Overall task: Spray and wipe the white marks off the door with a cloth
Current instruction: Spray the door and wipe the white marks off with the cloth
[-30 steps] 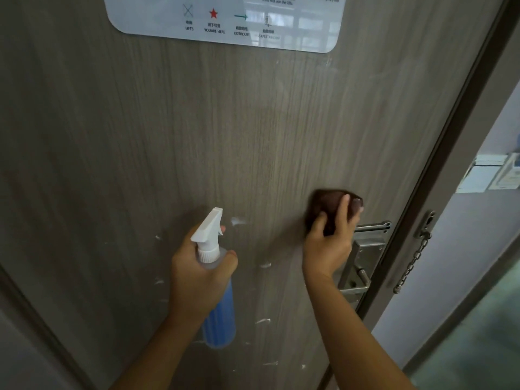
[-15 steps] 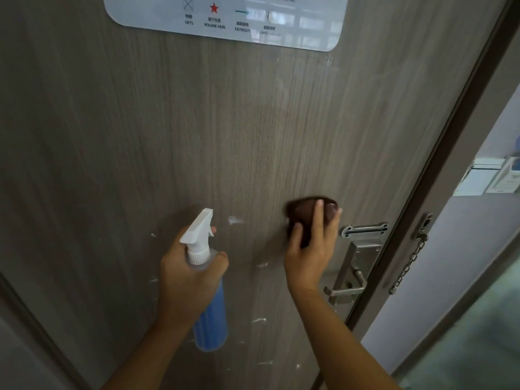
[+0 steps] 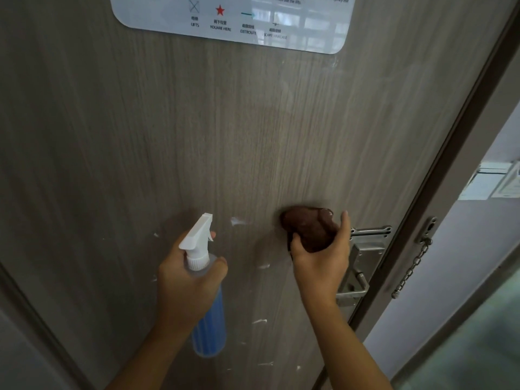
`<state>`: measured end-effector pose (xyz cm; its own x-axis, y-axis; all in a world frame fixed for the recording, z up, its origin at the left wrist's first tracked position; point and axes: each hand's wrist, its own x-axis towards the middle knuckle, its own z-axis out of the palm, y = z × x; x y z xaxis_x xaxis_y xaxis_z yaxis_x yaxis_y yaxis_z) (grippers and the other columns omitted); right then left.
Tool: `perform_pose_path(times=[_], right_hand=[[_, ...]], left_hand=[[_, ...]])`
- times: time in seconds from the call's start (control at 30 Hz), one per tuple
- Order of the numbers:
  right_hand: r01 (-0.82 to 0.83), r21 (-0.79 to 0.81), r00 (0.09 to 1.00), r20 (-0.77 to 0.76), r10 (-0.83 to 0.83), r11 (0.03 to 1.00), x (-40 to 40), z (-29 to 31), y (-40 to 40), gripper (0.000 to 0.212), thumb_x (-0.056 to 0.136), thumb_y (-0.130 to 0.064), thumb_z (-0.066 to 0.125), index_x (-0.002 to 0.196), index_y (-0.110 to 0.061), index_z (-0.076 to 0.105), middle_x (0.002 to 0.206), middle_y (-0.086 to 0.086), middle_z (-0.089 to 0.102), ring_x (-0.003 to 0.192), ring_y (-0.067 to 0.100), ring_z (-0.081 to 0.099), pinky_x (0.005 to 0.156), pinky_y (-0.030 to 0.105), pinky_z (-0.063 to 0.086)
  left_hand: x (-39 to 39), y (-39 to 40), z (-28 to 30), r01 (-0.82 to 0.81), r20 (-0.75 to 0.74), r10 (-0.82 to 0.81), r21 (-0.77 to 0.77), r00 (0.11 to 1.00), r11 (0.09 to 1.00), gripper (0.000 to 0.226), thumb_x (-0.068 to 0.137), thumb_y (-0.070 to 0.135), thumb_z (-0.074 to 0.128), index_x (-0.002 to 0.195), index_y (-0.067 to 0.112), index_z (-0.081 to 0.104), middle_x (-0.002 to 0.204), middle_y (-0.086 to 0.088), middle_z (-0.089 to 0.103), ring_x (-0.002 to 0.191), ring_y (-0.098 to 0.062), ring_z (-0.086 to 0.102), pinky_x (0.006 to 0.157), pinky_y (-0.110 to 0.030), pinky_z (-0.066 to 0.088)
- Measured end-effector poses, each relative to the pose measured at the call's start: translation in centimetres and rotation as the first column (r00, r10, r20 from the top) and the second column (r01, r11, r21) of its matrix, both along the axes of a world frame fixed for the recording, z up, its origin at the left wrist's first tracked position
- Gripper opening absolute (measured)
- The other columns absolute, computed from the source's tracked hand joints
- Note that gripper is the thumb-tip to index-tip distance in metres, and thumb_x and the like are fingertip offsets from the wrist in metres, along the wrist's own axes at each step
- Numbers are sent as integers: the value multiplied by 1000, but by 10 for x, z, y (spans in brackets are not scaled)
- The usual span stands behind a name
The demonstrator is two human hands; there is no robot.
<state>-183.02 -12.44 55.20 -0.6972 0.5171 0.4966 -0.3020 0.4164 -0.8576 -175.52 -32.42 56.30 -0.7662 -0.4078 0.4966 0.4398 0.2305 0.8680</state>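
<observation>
The big grey-brown wooden door (image 3: 168, 130) fills most of the frame. It has small white marks (image 3: 235, 221) on its lower middle part. I can count about nine of them, but some are too tiny to be sure. One dark brown crumpled cloth (image 3: 308, 228) is pressed on the door at the middle right, just beside the metal handle. The right hand (image 3: 320, 260) has its grip clamped on the cloth, fingers curled round it. One white mark sits between the cloth and the spray nozzle.

The left hand (image 3: 187, 280) is at the lower middle. Its grip is clamped round the neck of one clear plastic spray bottle with blue liquid and a white trigger top (image 3: 201, 266). The bottle is held near the door, not touching the cloth.

One silver metal door handle (image 3: 356, 280) is at the right edge of the door, partly behind the right hand. One silver door chain (image 3: 412, 270) hangs on the frame further right. One white sign with a red star (image 3: 230, 21) is stuck at the top.
</observation>
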Motion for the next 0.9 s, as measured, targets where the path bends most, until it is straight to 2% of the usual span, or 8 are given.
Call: perform_pose_path(times=[0.1,0.2,0.3,0.4,0.5,0.57,0.7,0.9], right_hand=[[14,7,1000,15,-14,1000,4,3,11,82,75,-23,90,147,-26,50,123,-9,47,105,-3,46,87,2,37],[4,-22,1000,-17,-5,1000,7,-3,16,74,75,-19,89,138,-33,53,122,-3,46,98,1,53,83,9,42],[38,-66,999,-33,-40,997,5,-5,21,72,77,-14,87,138,-32,52,125,5,44,100,10,55,85,14,47],[120,-74,990,-65,-125,990,-1,-2,26,71,78,-9,86,138,-27,53,126,7,43,105,15,53,82,-2,39],[145,-33,974,-173,-149,989,-7,4,26,68,77,-11,88,131,-32,52,125,-7,48,115,15,53,99,18,48],[154,103,960,-252,-124,983,-16,3,25,66,77,-7,87,134,-19,56,126,-3,54,119,22,53,106,35,48],[294,338,909,-388,-153,894,-31,-5,15,63,81,0,75,138,-17,58,129,20,56,113,40,50,101,32,39],[215,471,955,-286,-83,855,-35,-9,8,73,78,-11,74,145,-10,44,126,22,51,106,38,52,87,49,50]], left_hand=[[2,2,0,5,-2,-5,-10,1000,1000,39,71,14,74,97,42,67,81,-1,68,66,-20,68,57,-21,57],[4,3,1,6,1,-6,-23,1000,1000,53,71,15,74,93,62,65,83,3,68,65,-6,67,59,-15,56],[5,3,0,-9,0,9,-2,1000,1000,37,71,12,78,95,38,68,78,2,69,61,-8,66,55,-17,54],[6,1,-3,-36,7,36,9,999,999,35,72,5,83,92,27,65,78,2,69,63,-10,67,58,-18,54],[11,0,1,-27,-1,27,-15,1000,1000,66,76,-13,81,95,49,69,78,9,69,63,-4,65,58,-14,53],[12,0,2,-33,-11,33,-39,999,999,72,76,-17,78,96,51,68,76,17,69,64,0,65,59,-10,52],[12,3,0,-46,-5,46,-30,999,998,55,76,-12,82,104,30,61,86,9,68,71,0,69,62,-8,53],[9,16,2,-3,14,3,-13,1000,1000,56,77,-20,75,96,31,64,80,-1,67,62,-3,64,58,-12,52]])
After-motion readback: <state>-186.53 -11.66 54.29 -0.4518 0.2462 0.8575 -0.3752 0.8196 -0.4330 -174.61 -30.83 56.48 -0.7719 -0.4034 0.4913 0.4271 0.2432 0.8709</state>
